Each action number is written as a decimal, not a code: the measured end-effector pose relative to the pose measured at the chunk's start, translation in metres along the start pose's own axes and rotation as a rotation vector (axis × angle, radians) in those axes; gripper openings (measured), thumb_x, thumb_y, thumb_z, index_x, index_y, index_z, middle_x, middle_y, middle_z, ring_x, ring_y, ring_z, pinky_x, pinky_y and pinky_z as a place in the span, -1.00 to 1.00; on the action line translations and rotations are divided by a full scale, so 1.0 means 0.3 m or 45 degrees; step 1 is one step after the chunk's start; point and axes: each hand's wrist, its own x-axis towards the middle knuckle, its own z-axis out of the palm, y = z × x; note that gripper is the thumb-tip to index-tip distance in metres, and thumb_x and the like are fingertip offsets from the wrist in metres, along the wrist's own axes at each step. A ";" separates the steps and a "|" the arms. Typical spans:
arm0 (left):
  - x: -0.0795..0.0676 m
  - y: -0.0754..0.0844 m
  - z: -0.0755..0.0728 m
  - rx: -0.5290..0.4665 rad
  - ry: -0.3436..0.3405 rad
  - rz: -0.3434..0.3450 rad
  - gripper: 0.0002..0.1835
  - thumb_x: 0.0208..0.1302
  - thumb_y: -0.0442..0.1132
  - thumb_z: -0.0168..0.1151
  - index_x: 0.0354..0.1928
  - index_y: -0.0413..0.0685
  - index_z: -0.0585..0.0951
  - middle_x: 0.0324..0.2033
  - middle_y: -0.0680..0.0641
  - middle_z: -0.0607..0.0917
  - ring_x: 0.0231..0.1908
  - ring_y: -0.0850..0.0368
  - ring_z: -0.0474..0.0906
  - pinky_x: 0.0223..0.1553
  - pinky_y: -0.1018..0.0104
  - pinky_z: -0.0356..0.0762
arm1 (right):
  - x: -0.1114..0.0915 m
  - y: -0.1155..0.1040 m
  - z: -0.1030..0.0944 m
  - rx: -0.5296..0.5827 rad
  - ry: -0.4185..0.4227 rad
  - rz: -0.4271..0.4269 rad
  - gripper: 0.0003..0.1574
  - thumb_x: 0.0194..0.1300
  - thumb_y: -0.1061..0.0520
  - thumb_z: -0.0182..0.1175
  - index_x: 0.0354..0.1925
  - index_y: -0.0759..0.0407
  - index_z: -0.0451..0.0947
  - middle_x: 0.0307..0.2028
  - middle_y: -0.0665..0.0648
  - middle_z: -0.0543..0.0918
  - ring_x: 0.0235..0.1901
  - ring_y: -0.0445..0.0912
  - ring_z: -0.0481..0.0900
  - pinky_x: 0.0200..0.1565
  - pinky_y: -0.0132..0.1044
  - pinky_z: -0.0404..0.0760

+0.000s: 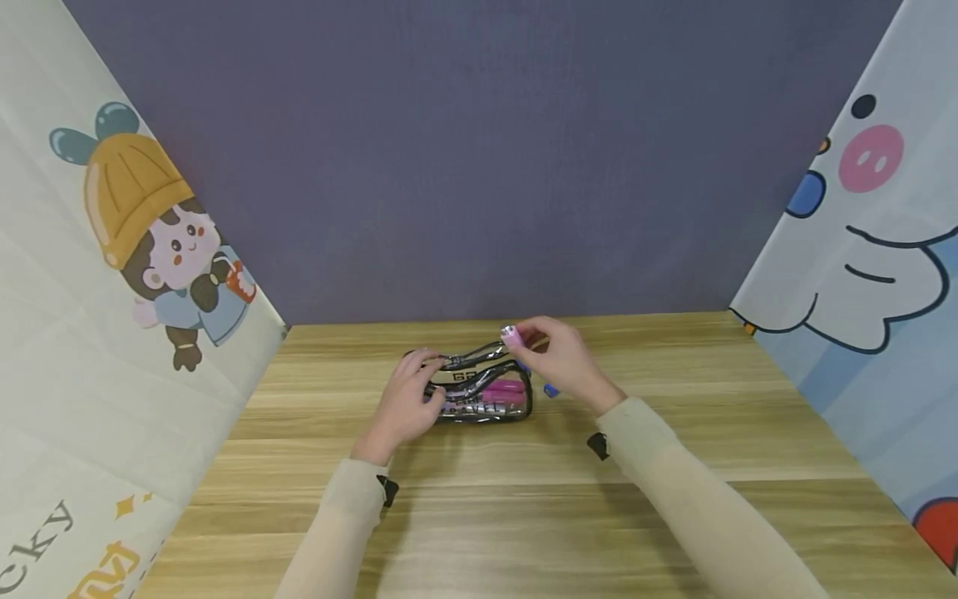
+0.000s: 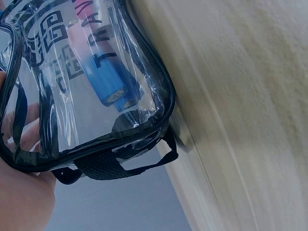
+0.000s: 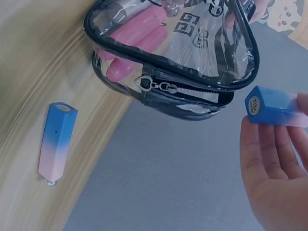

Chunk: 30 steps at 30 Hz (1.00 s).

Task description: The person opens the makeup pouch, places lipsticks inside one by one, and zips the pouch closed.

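Observation:
A clear zippered pouch [image 1: 486, 418] with black trim and printed lettering stands on the table, its top open. My left hand [image 1: 404, 408] grips the pouch's left end, thumb at the front and fingers over the far edge. Pink tubes [image 3: 137, 29] and blue-ended tubes [image 2: 105, 79] show through the clear plastic. Above the pouch's right end, my right hand [image 1: 565, 358] holds a pink-and-blue lipstick [image 3: 272, 107] between thumb and fingers, apart from the pouch. Another lipstick [image 3: 57, 142] in the same colours lies on the table just right of the pouch.
The wood-grain table [image 1: 479, 507] ends at a dark grey-blue wall panel [image 1: 494, 166] close behind the pouch. Cartoon-printed curtains [image 1: 90, 333] hang at both sides. A heart-shaped zipper pull [image 3: 144, 83] hangs at the pouch's right end.

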 end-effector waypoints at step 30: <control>-0.002 -0.003 0.015 0.007 0.006 -0.005 -0.47 0.27 -0.21 0.10 0.26 -0.30 0.56 0.33 -0.19 0.46 0.44 -0.17 0.20 0.47 -0.07 0.14 | 0.040 0.005 0.037 0.038 -0.031 0.030 -0.59 0.29 0.22 0.36 0.08 0.32 0.60 -0.11 0.19 0.70 -0.11 0.03 0.67 0.03 -0.14 0.69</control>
